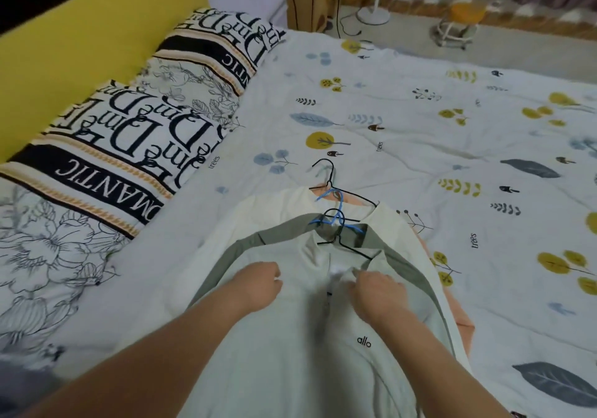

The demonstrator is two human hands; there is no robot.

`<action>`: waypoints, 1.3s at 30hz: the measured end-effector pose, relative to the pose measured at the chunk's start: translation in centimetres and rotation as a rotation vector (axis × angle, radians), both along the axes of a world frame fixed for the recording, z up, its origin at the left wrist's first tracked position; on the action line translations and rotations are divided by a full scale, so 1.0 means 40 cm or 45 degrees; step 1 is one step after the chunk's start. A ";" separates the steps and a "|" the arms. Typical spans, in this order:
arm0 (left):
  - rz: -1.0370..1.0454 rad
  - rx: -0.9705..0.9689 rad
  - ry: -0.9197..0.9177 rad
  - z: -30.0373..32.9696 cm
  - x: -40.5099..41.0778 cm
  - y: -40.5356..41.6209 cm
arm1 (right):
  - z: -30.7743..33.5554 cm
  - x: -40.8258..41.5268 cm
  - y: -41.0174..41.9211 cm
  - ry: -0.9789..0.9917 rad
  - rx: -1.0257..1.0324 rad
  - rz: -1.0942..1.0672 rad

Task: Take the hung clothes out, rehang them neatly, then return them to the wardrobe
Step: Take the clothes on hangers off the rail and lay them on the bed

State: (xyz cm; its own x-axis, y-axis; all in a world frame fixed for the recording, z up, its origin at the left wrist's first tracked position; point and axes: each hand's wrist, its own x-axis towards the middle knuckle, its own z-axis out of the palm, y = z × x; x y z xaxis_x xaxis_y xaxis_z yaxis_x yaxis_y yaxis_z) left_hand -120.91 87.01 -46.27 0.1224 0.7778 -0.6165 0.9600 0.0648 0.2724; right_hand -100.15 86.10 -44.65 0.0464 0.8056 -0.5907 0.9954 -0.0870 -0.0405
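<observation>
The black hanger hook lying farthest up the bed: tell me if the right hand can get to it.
Probably yes: the black hanger hook lies uncovered beyond the right hand, with only flat clothes between.

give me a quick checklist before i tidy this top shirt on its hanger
1. Top shirt lies flat on the pile: ok.
2. Left hand grips the shirt near the collar: ok.
3. Right hand pinches the collar: ok.
4. Black hanger sits inside the neck: cannot tell, only its hook and one shoulder show.
5. Hooks of the hangers apart: not ok, they overlap the blue hanger.
</observation>
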 end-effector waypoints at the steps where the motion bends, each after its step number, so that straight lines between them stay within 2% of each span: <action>1: 0.008 0.019 -0.022 0.029 -0.004 -0.006 | 0.027 -0.012 -0.006 0.023 0.022 -0.011; 9: -0.012 0.104 -0.069 0.330 -0.169 -0.243 | 0.276 -0.187 -0.197 0.203 0.178 0.133; 18: 0.142 0.420 0.048 0.661 -0.457 -0.630 | 0.562 -0.509 -0.480 0.431 0.325 0.602; 27: 0.461 0.512 0.260 0.927 -0.688 -1.029 | 0.814 -0.807 -0.722 0.446 0.370 1.207; 34: 0.833 0.510 0.375 1.040 -0.715 -1.278 | 0.945 -0.953 -0.862 0.454 0.407 1.670; 39: 1.152 0.462 0.430 1.061 -0.698 -1.442 | 0.987 -1.018 -0.966 0.485 0.440 1.962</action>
